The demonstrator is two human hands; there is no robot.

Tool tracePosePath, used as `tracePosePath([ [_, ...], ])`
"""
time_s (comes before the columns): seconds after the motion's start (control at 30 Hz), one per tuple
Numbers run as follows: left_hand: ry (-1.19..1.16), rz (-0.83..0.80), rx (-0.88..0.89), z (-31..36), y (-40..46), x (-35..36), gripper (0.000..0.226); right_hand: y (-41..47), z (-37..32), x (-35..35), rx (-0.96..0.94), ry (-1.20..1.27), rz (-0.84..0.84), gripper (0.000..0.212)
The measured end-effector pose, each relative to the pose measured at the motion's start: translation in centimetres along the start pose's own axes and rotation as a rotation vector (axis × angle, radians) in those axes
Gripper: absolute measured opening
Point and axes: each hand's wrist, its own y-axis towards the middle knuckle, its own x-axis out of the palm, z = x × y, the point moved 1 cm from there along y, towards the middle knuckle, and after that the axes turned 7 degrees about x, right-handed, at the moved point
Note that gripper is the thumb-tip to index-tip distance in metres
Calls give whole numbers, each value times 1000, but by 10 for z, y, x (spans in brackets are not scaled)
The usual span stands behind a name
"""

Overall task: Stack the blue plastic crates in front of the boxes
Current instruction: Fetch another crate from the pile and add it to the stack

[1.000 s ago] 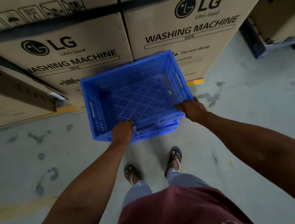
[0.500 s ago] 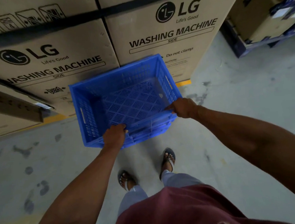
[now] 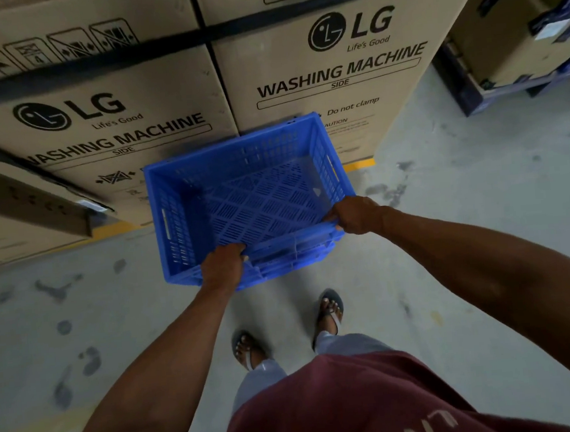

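- Blue plastic crate (image 3: pixel 251 198) sits just before the washing machine boxes (image 3: pixel 317 77), seemingly atop another crate.
- Left hand (image 3: pixel 223 266) and right hand (image 3: pixel 353 215) grip its near rim.
- Release remains.

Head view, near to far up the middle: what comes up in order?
Maroon shirt → sandalled feet → left hand on the near rim → blue crate → washing machine boxes.

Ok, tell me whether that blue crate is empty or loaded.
Empty. The blue crate shows its bare slotted floor with nothing lying inside. The left hand and right hand grip its near rim.
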Motion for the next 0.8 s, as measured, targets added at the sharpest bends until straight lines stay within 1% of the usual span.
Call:
tracePosePath([
  [0.13, 30, -11, -2, 1, -2, 3, 30, -1, 1, 2, -11, -13, -4, 50],
  [0.23, 29, 28, 4, 2, 0, 4, 45, -4, 1, -1, 12, -26, 67, 53],
  [0.3, 18, 67, 15, 6, 1, 3, 49, -5, -2, -2, 26, 17, 107, 56],
  [0.4, -16, 127, 45, 14, 1, 1, 35, -12, -4, 4, 85, 98, 94, 57],
  [0.47, -17, 122, 36, 15, -1, 2, 26, -17, -6, 10, 140, 134, 113, 58],
  [0.6, -82, 82, -11, 13, -1, 0, 28, -19, -15, 18, 192, 118, 115, 54],
  [0.7, -120, 81, -51, 12, -2, -3, 29, -17, -17, 14, 196, 91, 101, 52],
  [0.8, -140, 75, -50, 13, -4, -3, 29, -20, -20, 10, 190, 56, 84, 53],
])
